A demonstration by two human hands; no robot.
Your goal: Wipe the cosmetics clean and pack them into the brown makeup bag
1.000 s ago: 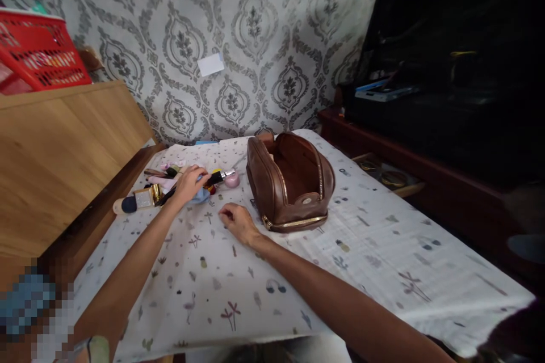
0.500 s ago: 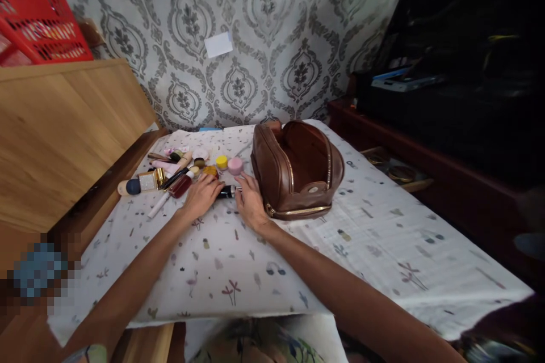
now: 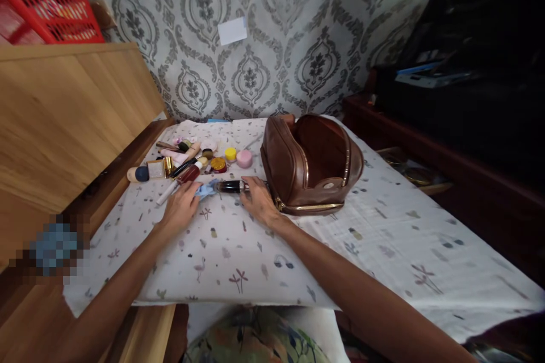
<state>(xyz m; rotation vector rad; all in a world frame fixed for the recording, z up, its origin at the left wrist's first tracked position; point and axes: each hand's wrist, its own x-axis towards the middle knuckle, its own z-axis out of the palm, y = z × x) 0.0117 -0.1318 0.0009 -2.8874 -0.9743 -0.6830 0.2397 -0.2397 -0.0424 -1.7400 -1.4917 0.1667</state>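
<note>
My right hand [image 3: 258, 199] closes its fingers on the silver-banded end of a black cosmetic tube [image 3: 231, 186], which lies level just above or on the cloth. At the tube's other end, my left hand [image 3: 182, 204] pinches a crumpled light blue wipe [image 3: 207, 189], which meets the tube's tip. Close to the right hand stands a brown leather cosmetic bag [image 3: 283, 187], its top unzipped and gaping. Beyond the hands sit a pink jar [image 3: 244, 158], a yellow-lidded jar [image 3: 230, 153] and an amber jar [image 3: 218, 165]. A dark red bottle [image 3: 188, 174] lies near the left hand.
Several more cosmetics, among them a square bottle [image 3: 156, 168] and a foundation bottle [image 3: 137, 174], crowd the table's left side. A patterned cloth [image 3: 298, 272] covers the table. Left is a wooden panel [image 3: 76, 91] with a red basket [image 3: 55, 0]; right, an open drawer [image 3: 438, 187].
My left hand has drawn back to the left, and the blue wipe now shows between it and the tube. More of the tube and the amber jar is visible. The view has shifted slightly.
</note>
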